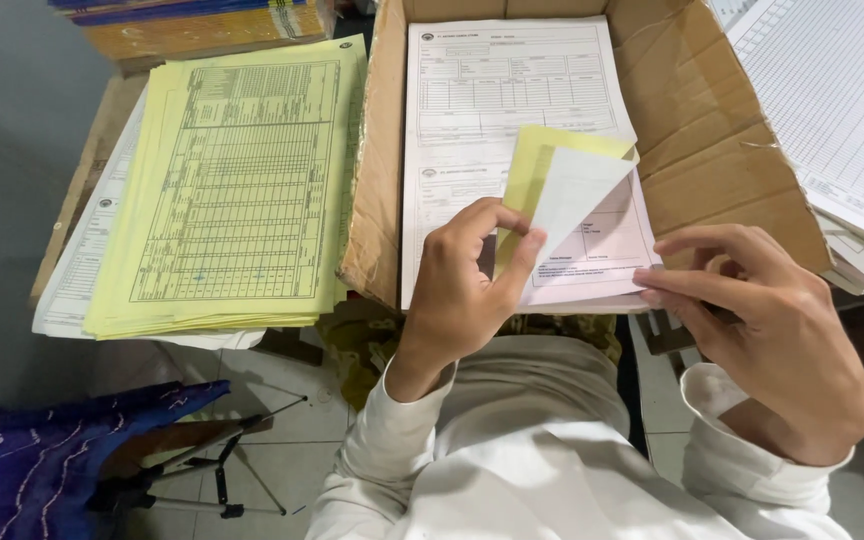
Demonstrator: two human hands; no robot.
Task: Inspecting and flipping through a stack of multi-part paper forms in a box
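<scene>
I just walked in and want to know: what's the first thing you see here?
First come the two hands in the middle: the left hand pinches up the folded-back white and yellow sheets, while the right hand touches the edge of the paper stack in the cardboard box. At left lies a thick pile of yellow forms, at right more white forms.

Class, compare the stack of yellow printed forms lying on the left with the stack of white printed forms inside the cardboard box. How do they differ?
The stack of yellow printed forms lies flat in the open, untouched; the stack of white printed forms sits inside the brown cardboard box. The yellow stack's sheets are undisturbed, while the white stack's lower corner sheets are peeled up by the left hand, with the right hand at the edge. Both carry printed tables.
</scene>
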